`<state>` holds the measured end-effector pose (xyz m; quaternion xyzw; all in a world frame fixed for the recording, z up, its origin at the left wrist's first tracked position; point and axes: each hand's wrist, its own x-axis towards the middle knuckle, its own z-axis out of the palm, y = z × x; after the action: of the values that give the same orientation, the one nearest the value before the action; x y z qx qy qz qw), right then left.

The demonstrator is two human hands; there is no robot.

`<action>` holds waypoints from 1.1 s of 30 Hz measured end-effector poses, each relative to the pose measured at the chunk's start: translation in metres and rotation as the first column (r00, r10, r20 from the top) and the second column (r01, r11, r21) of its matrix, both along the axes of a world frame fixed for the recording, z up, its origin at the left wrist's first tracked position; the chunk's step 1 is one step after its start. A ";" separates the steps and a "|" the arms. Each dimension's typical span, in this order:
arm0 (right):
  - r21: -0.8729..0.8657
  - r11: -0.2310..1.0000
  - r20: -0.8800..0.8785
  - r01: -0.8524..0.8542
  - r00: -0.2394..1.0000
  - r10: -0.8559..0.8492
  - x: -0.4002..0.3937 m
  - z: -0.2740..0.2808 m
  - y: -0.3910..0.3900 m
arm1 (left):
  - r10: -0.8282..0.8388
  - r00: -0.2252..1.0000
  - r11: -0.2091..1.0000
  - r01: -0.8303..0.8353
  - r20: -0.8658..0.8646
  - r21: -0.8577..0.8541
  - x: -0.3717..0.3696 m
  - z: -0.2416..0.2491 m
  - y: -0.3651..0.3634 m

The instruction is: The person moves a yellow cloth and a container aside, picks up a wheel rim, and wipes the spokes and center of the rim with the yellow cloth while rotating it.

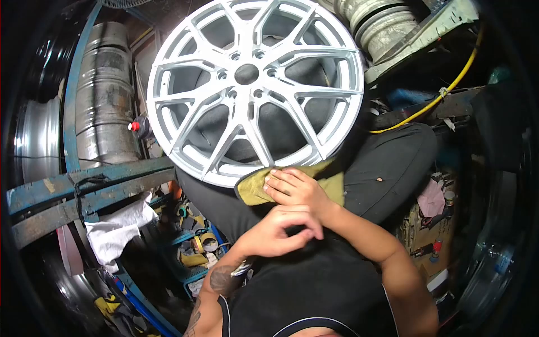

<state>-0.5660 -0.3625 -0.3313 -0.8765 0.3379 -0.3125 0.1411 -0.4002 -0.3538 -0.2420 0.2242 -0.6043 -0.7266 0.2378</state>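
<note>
A silver multi-spoke alloy wheel rim (242,104) lies face up in front of me, its near edge over my lap. At that edge, my right hand (295,190) holds a yellow-green cloth (251,188) with dark edging, the fingers laid together over it. The cloth touches the rim's lower lip and drapes to the right along it. Closer to my chest, my left hand (281,229) is half curled, thumb and fingers apart, with nothing visible in it. It sits just below my right wrist, apart from the rim.
A blue metal frame (129,174) stands at left, with a white rag (120,227) hanging from it. Stacked metal wheel barrels (106,95) stand behind it. A yellow hose (435,101) crosses the right. Tape rolls (209,241) and scraps lie in a bin lower left.
</note>
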 end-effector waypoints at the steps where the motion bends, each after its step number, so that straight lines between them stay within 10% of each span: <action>1: 0.059 0.998 0.039 -0.023 0.999 0.020 -0.005 0.004 -0.003 | 0.059 0.998 0.998 -0.059 0.017 0.000 0.012 0.006 -0.002; 2: 0.277 0.960 0.183 0.031 0.979 -0.085 -0.012 0.008 -0.004 | 0.143 0.989 0.989 -0.142 0.031 -0.035 0.026 0.008 -0.003; 7: 0.203 0.961 -0.198 0.188 0.969 -0.148 -0.024 0.022 0.003 | 0.763 0.576 0.646 -0.703 0.294 -0.299 0.093 -0.016 -0.004; 11: 0.255 0.919 -0.330 0.302 0.920 -0.211 0.043 0.002 -0.028 | 0.956 0.278 0.289 -0.841 0.093 -0.457 0.119 -0.091 -0.052; 14: 0.305 0.844 -0.293 0.442 0.886 -0.358 0.072 -0.020 -0.100 | 0.951 0.252 0.308 -0.779 0.177 -0.545 0.100 -0.101 -0.067; 17: 0.364 0.751 -0.653 0.551 0.726 -0.217 0.095 0.004 -0.124 | 0.957 0.174 0.289 -0.636 0.232 -0.716 0.083 -0.087 -0.072; 20: 0.419 0.783 -0.308 0.461 0.883 -0.355 0.078 -0.024 -0.095 | 0.970 0.131 0.237 -0.687 0.204 -0.687 0.086 -0.092 -0.070; 33: 0.199 0.849 -0.494 0.489 0.798 -0.344 0.080 -0.010 -0.140 | 0.980 0.077 0.187 -0.684 0.185 -0.705 0.086 -0.092 -0.071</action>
<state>-0.4861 -0.5025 -0.3418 -0.7919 0.5931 -0.0713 0.1263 -0.3146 -0.4245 -0.3344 0.6998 -0.5305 -0.1552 0.4525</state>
